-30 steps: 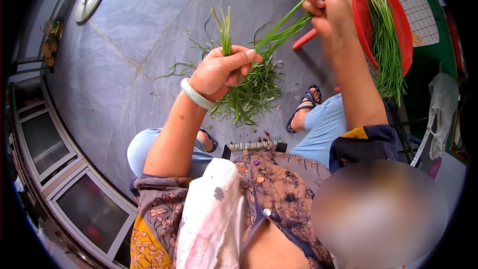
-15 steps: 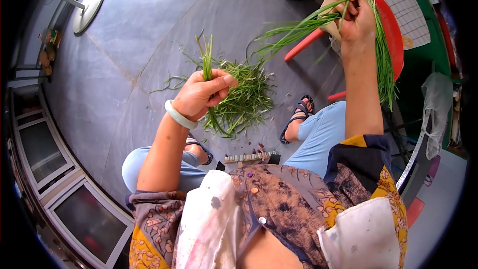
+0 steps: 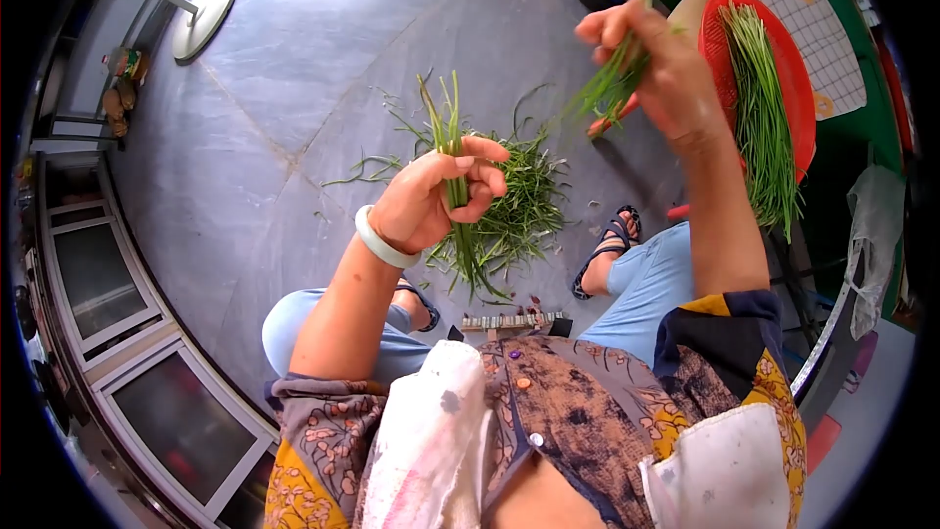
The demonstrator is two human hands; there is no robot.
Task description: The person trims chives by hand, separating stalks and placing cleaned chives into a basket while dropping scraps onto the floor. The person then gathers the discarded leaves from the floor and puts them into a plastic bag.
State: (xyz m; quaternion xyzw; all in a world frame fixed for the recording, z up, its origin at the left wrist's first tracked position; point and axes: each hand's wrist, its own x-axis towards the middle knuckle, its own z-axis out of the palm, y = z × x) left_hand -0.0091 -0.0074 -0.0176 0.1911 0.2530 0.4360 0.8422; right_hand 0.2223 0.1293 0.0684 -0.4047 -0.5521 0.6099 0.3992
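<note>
My left hand [image 3: 423, 198], with a pale bangle at the wrist, pinches a small bunch of garlic chives [image 3: 446, 122] upright over the floor. My right hand [image 3: 678, 83], slightly blurred, is raised just left of a red basket [image 3: 798, 69]. Its fingers are closed around a second bunch of chives [image 3: 615, 83], whose leaves hang down to the left. A long, neat bundle of chives [image 3: 766, 127] lies in the basket, its leaf tips drooping over the near edge. Below and beyond my left hand, a loose heap of green scraps [image 3: 534, 201] spreads on the floor.
My sandaled feet [image 3: 607, 253] flank the scrap heap. Glass-fronted cabinets [image 3: 147, 402] run along the left. A round white stand base [image 3: 208, 18] is at the upper left. A clear plastic bag [image 3: 867, 225] hangs at the right, below a checked cloth [image 3: 808, 34].
My right hand has come from over the basket to its left, still gripping chives, so the basket's bundle shows more fully. My left hand keeps its bunch, and the whole view has shifted slightly.
</note>
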